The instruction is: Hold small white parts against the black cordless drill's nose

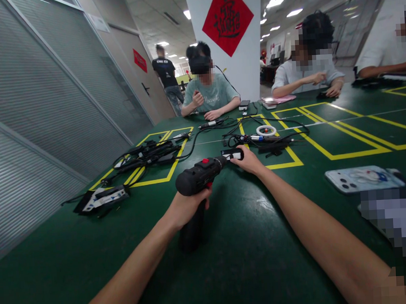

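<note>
A black cordless drill with red buttons is gripped by its handle in my left hand, fingers wrapped round it. Its chuck points away from me and to the right. My right hand pinches a small black and white block-like object at the drill's front end. The drill's tip meets or overlaps this object; whether they touch I cannot tell. The drill's base hangs low over the green table, and whether it rests there is unclear.
Tangled black cables lie left, near a black and white packet. More cables with a white tape roll lie beyond my right hand. A phone is at right. Yellow tape marks the table. People sit across it.
</note>
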`<state>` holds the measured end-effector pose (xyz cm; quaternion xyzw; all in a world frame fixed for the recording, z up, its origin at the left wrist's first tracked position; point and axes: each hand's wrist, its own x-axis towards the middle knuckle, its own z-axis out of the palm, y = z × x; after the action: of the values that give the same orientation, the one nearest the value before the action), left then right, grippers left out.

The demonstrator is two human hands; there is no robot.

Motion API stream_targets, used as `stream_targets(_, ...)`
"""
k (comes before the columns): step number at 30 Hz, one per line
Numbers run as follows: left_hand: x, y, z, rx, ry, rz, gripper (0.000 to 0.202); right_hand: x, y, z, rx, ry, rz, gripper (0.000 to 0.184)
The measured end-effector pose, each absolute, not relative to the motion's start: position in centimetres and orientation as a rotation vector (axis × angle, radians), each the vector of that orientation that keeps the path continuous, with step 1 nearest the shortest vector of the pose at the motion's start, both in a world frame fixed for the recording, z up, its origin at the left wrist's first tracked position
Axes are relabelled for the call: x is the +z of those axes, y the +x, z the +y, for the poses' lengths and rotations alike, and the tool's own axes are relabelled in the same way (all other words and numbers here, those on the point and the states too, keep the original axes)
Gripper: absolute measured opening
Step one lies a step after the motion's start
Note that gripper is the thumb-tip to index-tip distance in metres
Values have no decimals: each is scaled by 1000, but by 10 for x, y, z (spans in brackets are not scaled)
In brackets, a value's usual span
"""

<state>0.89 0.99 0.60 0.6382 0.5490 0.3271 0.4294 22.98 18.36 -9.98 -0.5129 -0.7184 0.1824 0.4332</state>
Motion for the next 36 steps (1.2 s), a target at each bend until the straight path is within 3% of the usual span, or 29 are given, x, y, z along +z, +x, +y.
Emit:
stream_targets(26,7,9,10,799,1589,1385,11,-104,231,189,439,-1259,-1825,66)
stream_targets(36,3,5,12,790,1552,1390,21,-106,231,189,435,-1242,-1820,67)
